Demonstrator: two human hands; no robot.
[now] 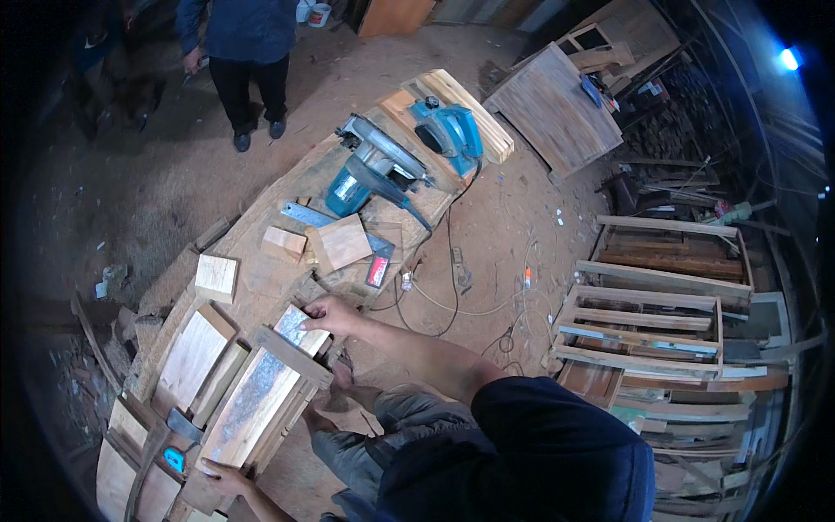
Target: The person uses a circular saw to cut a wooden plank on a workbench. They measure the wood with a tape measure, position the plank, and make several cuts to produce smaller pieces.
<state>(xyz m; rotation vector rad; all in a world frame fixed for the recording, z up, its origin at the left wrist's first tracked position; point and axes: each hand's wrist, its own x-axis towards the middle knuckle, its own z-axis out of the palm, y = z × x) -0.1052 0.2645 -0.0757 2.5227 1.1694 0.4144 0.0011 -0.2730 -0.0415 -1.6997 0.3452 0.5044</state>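
A long wooden board (241,403) with a grey, rough-looking patch lies along the near side of the workbench (261,209). A short wooden crosspiece (294,355) passes over it. My right hand (329,315) grips the board's far end, thumb and fingers bent over its edge. At the near end my left hand (224,478) holds the board's edge, its fingers partly hidden. Left of the board lie a narrow wood strip (218,384) and a wide pale plank (193,361). A blue tape measure (175,458) sits by the near end.
Farther along the bench are a metal square (335,228), small wood blocks (344,242), a circular saw (374,174) and a power planer (450,135). Cords (452,309) trail across the floor. Wooden frames (652,322) are stacked at right. A person (239,52) stands beyond the bench.
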